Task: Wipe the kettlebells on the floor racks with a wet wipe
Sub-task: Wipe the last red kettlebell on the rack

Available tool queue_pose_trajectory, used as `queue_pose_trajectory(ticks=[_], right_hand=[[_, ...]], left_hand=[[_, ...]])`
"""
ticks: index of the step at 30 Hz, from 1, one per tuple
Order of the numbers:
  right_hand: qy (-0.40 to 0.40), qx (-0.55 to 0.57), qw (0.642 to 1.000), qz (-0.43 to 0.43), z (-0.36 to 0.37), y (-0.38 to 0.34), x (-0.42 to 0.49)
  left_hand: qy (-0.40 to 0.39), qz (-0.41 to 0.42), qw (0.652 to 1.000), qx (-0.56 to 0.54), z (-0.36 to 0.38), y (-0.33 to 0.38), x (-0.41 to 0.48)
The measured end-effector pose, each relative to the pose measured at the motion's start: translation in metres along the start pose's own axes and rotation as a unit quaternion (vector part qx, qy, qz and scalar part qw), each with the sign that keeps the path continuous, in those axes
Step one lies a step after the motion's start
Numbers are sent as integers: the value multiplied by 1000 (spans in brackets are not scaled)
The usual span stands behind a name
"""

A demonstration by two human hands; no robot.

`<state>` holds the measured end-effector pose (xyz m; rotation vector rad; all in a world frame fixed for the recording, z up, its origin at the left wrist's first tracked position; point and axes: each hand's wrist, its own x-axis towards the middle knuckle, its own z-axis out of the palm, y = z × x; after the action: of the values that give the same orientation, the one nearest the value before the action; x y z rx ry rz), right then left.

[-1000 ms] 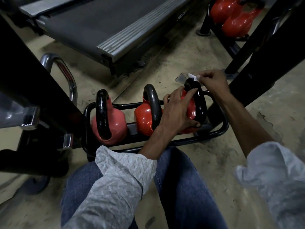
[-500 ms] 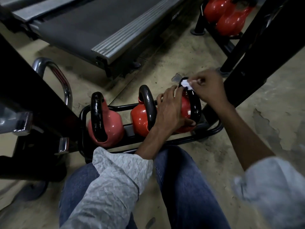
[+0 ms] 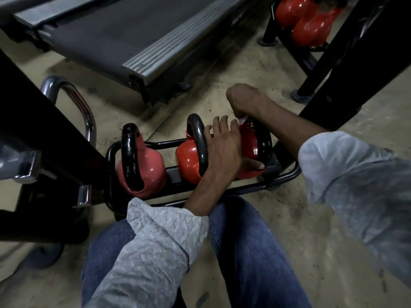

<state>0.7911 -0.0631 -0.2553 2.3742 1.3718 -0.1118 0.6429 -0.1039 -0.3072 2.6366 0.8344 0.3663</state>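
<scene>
Red bell [image 3: 250,147] at right end of rack [image 3: 289,174]: left grip [image 3: 224,152] spread wide over its body, likely bracing it; right grip [image 3: 242,98] pinches wipe [image 3: 242,118] against handle [image 3: 264,141] top.

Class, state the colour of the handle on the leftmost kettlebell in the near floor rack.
Glossy black handle, clearest in the head view.

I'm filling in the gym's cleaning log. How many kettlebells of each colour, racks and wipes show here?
Pink kettlebell: 1
Red kettlebells: 4 in view (near middle, near right, far left, far right)
Racks: 2 (near rack, far rack)
Wet wipe: 1
Total: 8
</scene>
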Motion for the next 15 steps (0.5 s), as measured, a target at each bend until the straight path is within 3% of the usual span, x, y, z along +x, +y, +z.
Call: queue_pose_trajectory(ticks=[5,9,12,15], right_hand=[[79,172,981,35,5,25,-14],[179,293,936,73,20,35,-64],[277,336,900,37,48,28,-117],[319,339,885,27,82,14,-154]], left_hand=[[2,4,1000,8,0,0,-2],[5,14,1000,2,0,1,-1],[3,33,999,-18,-1,1,-1],[-5,71,997,-41,-2,0,-1]])
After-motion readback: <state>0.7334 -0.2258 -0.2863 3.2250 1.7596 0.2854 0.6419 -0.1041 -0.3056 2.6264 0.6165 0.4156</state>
